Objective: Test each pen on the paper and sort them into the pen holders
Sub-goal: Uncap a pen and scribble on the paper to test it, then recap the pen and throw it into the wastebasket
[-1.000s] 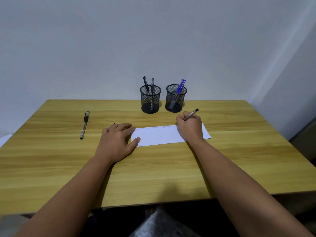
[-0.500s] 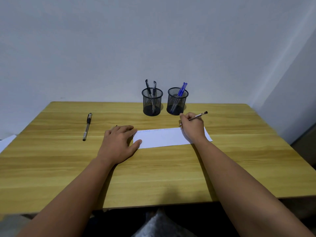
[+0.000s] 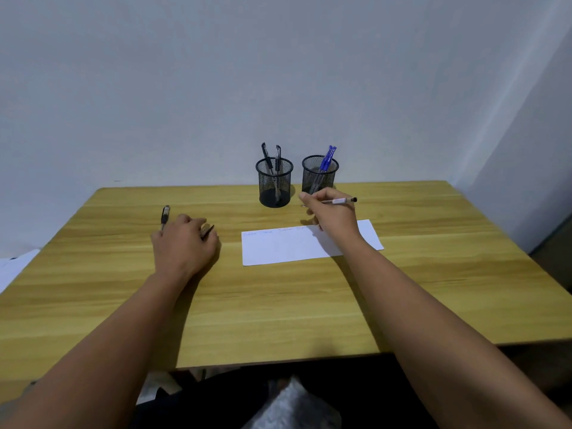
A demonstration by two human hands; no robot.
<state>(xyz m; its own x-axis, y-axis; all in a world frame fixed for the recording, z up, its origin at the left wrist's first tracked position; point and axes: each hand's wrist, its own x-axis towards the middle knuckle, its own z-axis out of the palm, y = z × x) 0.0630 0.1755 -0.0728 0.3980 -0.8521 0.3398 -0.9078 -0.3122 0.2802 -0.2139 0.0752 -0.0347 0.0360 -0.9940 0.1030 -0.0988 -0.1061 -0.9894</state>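
Note:
A white paper strip [image 3: 294, 250] with faint scribbles along its top edge lies on the wooden table [image 3: 278, 311]. My right hand [image 3: 332, 219] hovers over the strip's far right part, shut on a clear pen with a black tip [image 3: 342, 200] held level, pointing right. Behind it stand two black mesh holders: the left holder [image 3: 275, 184] has two black pens [image 3: 266, 156], the right holder [image 3: 322, 174] has blue pens [image 3: 328, 156]. My left hand [image 3: 185, 246] rests left of the paper, fingers curled by a small black cap [image 3: 210, 230]. A black pen [image 3: 165, 215] lies beyond it.
White sheets [image 3: 14, 267] lie off the table's left edge. The wall runs close behind the holders, and the table's right rear corner meets a side wall.
My left hand slid left off the paper's end to the small black cap. My right hand lifted the pen off the paper and turned it level, closer to the right holder.

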